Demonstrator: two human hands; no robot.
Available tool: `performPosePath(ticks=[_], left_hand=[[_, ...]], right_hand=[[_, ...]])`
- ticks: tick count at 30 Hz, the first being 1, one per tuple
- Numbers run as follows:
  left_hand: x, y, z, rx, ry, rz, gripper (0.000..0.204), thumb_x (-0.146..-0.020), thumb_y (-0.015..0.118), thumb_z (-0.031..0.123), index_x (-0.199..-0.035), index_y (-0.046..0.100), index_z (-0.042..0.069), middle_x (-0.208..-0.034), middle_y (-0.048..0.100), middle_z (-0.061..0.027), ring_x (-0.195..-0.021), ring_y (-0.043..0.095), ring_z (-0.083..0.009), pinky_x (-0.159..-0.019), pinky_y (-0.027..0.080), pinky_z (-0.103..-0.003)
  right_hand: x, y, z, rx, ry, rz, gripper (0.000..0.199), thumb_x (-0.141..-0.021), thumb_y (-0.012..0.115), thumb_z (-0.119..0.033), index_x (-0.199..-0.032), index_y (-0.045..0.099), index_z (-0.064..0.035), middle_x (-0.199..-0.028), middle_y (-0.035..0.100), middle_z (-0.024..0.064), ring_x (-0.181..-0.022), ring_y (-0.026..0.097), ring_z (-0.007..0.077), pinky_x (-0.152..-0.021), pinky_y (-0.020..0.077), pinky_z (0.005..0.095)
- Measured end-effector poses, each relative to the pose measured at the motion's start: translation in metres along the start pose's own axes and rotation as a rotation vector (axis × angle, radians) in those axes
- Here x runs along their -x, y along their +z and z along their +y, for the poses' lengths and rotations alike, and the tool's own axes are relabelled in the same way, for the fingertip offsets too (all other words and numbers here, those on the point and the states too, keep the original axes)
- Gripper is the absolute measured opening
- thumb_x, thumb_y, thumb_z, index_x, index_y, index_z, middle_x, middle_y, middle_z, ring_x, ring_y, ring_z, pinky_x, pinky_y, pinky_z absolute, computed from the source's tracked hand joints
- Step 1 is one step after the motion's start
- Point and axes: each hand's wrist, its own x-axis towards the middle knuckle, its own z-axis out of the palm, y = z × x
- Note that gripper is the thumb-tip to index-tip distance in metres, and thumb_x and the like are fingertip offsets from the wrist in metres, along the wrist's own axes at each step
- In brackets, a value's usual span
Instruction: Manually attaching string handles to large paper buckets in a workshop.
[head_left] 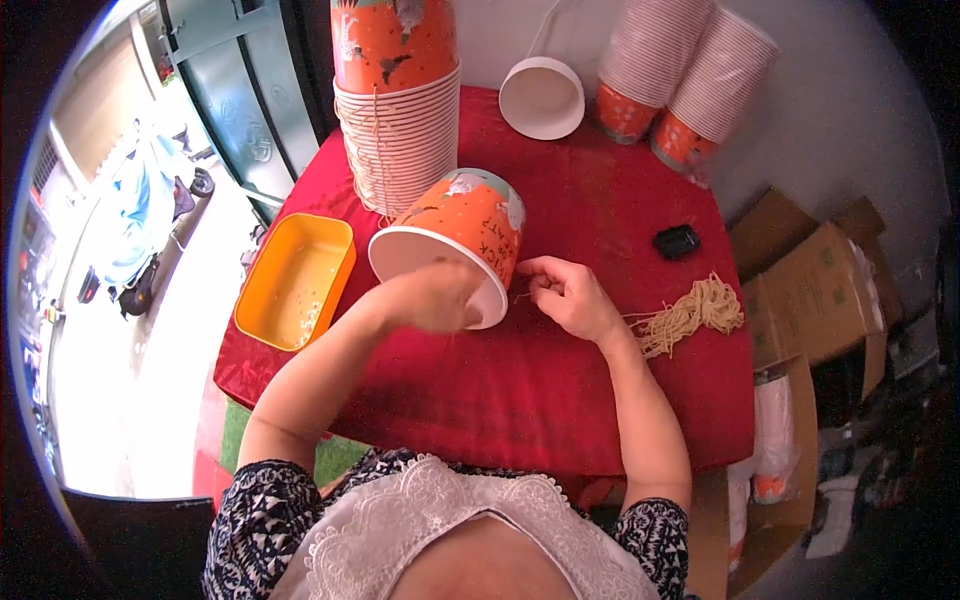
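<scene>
Bucket in work: an orange printed paper bucket with a white rim [465,215] lies tipped on the tabletop covered in dark red cloth [590,420], its open mouth toward the person and slightly left.
Left hand: the left hand [440,297] reaches into the bucket's mouth, blurred; its fingers are partly lost against the white inside, so whether they grip anything cannot be told.
Right hand: the right hand [580,302] is just beside the bucket's right wall, thumb and forefinger curled narrow; a faint strand seems to show near them, but a hold on it cannot be confirmed.
Done so far: a tall nested stack of orange and white paper buckets [400,140] stands behind, thin tan strings [377,120] hanging down its side, so these look like finished pieces.
In progress: the tipped bucket appears part-way through stringing; no completed loop is visible on it.
Left over: a loose bundle of cream string [697,315] lies to the right, apparently unused supply; two plastic-wrapped stacks of similar buckets [718,80] at the back look untouched.
Nearby: a yellow rectangular plastic tray [292,265] holding small white bits sits left of the bucket.
</scene>
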Motion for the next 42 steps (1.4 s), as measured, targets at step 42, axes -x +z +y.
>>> performPosePath(ticks=[42], left_hand=[[0.052, -0.005, 0.079, 0.164, 0.409, 0.856, 0.007, -0.082, 0.062, 0.002, -0.079, 0.057, -0.001, -0.093, 0.057, -0.0163, -0.109, 0.047, -0.0410, -0.090, 0.041, -0.049]], right_hand=[[0.061, 0.063, -0.091, -0.447, -0.175, 0.451, 0.013, -0.092, 0.056, -0.001, -0.103, 0.062, 0.0026, -0.082, 0.060, -0.0014, -0.069, 0.051, 0.0014, -0.059, 0.0405, 0.0158]])
